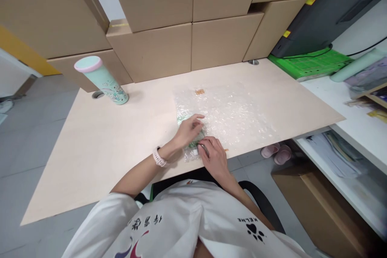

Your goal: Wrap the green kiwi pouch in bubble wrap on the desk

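Note:
A sheet of clear bubble wrap (pixel 229 113) lies spread on the pale wooden desk (pixel 105 149). At its near left corner the wrap is folded over a small green item (pixel 193 142), mostly hidden. My left hand (pixel 189 129), with a pink watch on the wrist, lies on that folded part with fingers stretched out flat. My right hand (pixel 213 155) is beside it at the desk's front edge, fingers curled and pinching the wrap's edge. A small orange scrap (pixel 199 92) sits on the wrap's far side.
A mint-green tumbler (pixel 102 80) with a pink rim stands at the back left next to a cable hole. Stacked cardboard boxes (pixel 181 20) line the back. A green mat (pixel 308 64) and dark device sit at right; pink slippers (pixel 276 152) are under the desk.

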Demonstrator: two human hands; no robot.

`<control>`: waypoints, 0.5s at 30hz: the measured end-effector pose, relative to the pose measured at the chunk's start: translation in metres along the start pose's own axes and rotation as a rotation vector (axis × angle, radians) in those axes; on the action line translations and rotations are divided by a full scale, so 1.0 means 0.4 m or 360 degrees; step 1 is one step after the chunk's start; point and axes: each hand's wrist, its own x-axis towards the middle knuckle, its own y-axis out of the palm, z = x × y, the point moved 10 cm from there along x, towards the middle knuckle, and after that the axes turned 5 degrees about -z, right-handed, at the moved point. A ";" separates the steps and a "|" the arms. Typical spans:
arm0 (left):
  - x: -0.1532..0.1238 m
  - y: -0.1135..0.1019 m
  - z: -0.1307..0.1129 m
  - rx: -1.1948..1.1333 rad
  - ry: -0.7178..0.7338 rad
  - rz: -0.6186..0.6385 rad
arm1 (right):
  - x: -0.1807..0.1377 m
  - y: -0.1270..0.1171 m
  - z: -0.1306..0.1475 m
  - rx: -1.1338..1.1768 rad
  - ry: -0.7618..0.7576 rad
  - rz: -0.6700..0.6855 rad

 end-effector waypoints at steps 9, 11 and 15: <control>-0.192 -0.108 0.125 -0.0796 -0.0643 -0.0464 | 0.015 0.021 -0.006 -0.0073 0.0032 0.0086; -0.224 -0.077 0.102 -0.0806 -0.0545 -0.0453 | 0.030 0.022 -0.010 0.0044 0.0084 0.0117; -0.241 -0.055 -0.023 -0.0434 0.0057 -0.0427 | 0.045 0.044 -0.006 0.0659 0.0190 0.0292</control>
